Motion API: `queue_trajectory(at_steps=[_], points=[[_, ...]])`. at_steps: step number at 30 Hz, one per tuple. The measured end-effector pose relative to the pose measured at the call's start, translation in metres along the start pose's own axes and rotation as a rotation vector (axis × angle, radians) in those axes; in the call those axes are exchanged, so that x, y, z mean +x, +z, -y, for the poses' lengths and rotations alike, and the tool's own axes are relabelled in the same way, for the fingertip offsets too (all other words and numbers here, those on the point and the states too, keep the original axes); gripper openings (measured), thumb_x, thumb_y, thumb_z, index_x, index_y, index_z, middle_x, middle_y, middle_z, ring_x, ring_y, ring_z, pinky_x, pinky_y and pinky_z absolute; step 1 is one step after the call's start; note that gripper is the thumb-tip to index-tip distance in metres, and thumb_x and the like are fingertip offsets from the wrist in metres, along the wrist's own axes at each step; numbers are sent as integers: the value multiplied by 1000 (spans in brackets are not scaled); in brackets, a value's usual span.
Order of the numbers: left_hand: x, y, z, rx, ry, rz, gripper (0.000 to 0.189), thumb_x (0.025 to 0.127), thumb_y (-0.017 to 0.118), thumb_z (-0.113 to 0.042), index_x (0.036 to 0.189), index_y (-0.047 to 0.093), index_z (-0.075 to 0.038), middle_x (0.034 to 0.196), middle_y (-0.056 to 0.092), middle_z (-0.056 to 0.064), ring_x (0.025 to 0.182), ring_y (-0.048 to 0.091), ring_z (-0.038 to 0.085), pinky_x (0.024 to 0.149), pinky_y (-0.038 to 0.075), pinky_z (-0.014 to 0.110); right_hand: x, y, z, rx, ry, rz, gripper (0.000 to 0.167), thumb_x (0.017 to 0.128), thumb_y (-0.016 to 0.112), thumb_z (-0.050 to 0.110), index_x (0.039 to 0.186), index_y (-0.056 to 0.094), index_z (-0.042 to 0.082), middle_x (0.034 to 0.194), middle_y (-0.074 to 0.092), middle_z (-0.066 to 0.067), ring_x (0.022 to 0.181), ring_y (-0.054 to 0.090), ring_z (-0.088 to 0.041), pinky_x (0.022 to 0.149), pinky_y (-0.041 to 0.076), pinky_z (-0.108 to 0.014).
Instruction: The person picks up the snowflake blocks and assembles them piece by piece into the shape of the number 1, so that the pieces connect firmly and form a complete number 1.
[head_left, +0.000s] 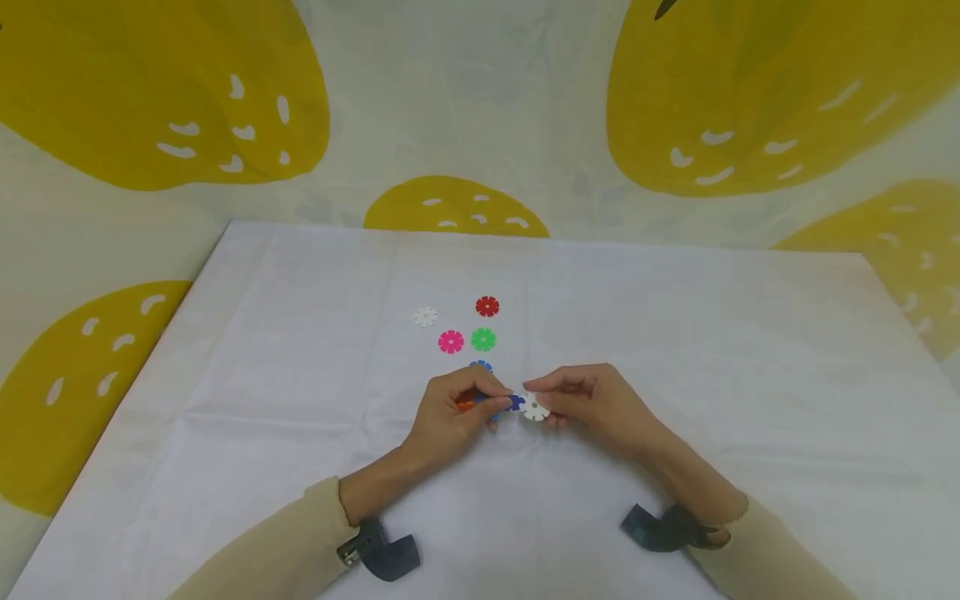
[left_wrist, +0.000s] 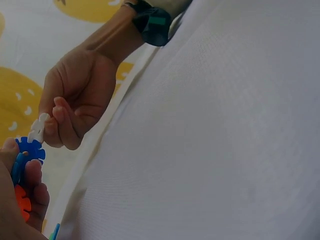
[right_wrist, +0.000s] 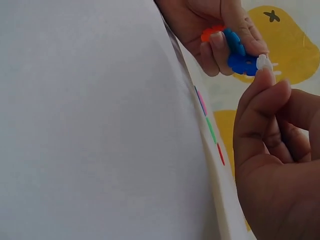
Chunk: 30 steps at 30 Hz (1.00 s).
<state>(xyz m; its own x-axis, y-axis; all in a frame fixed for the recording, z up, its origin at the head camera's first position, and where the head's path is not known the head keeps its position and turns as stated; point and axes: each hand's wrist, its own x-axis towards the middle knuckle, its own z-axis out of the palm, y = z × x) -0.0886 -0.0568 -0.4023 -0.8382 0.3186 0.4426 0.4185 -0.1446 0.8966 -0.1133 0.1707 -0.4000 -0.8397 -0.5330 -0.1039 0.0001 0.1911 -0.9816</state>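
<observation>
White disc [head_left: 534,412] pinched in right fingers [head_left: 572,406] apparently touches a blue disc [head_left: 517,403] pinched in left fingers [head_left: 491,406].

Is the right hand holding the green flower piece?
No, the right hand pinches a white piece; the green piece lies on the table.

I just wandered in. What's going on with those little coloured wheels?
A person is handling notched discs. The left grip holds what looks like a joined string: an orange disc, a light blue disc and a dark blue disc. The right grip pinches a white disc at the dark blue one's edge; whether they're locked is unclear. More discs lie loose on the white cloth beyond.
</observation>
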Motion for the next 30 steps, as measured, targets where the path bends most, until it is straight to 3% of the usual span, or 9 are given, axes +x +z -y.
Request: queue_trajectory(at_steps=[11,18,22,27,30], points=[[2,5,-8,42,28,11,13,80,63,20,84,64,8,77,63,19,58,55,32,55,52,33,-4,1,7,-2,-53,6,24,90,65,4,112,68,-6,88,70,-13,66,65,-26,65,55,-31],[1,5,-8,107,83,-45,15,79,63,21,87,63,8,80,65,17,68,60,29,65,54,31,-6,-2,12,-37,23,-7,28,95,62,18,120,65,6,82,69,-13,73,66,-29,73,55,-33],[-3,2,0,133,116,-58,15,81,64,18,90,63,7,81,64,18,72,60,26,70,53,30,-6,-1,15,-3,31,-4,30,95,61,18,123,62,7,86,69,-15,78,66,-30,76,55,-35],[-5,-4,18,262,181,-6,23,80,69,12,98,63,0,88,66,11,77,61,19,70,52,28,-6,3,15,76,28,6,31,93,64,11,122,62,2,89,69,-18,82,67,-33,78,54,-37],[-4,-7,17,388,196,73,30,80,74,3,107,62,-3,97,68,7,86,62,15,76,52,27,-7,4,15,72,20,-1,30,93,63,10,121,61,2,88,69,-17,82,67,-34,78,54,-36]])
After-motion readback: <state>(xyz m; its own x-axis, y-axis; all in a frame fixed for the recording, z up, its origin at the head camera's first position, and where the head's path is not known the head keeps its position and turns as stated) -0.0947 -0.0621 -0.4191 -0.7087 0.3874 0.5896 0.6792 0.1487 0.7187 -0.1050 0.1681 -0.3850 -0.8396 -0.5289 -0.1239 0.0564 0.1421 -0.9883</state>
